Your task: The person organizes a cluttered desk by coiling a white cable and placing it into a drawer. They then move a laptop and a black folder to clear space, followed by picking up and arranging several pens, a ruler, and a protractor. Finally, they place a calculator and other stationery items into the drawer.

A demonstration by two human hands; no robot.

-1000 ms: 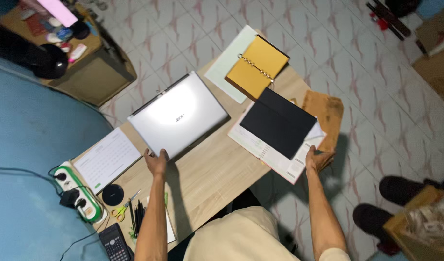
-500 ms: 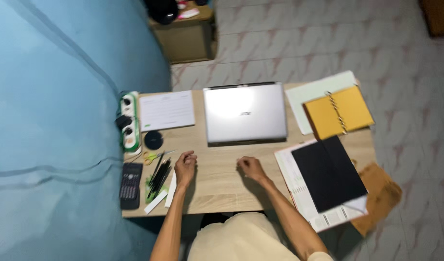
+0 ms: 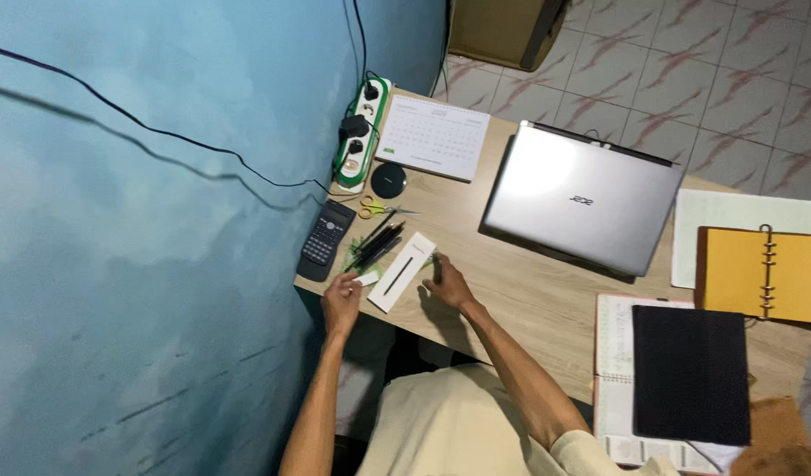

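My left hand [image 3: 341, 298] rests at the desk's near left edge, fingertips touching a small white piece beside a bundle of dark pens [image 3: 374, 248]. My right hand [image 3: 446, 281] lies on the wooden desk [image 3: 511, 291] with its fingers at the right end of a flat white slip [image 3: 402, 271] that bears a dark pen shape. Whether either hand grips anything I cannot tell. A black calculator [image 3: 326, 240] sits just left of the pens.
A closed silver laptop [image 3: 583, 197] lies mid-desk. Behind the pens are yellow-handled scissors [image 3: 374, 210], a black round disc [image 3: 389, 180], a white calendar card [image 3: 433, 137] and a green-white power strip [image 3: 364, 129]. A yellow ring binder [image 3: 767, 275] and black folder [image 3: 692, 374] lie right.
The view has swung and closed in on the desk's left part. Both hands have moved left, from the bare wood before the laptop to the pens and white slip.
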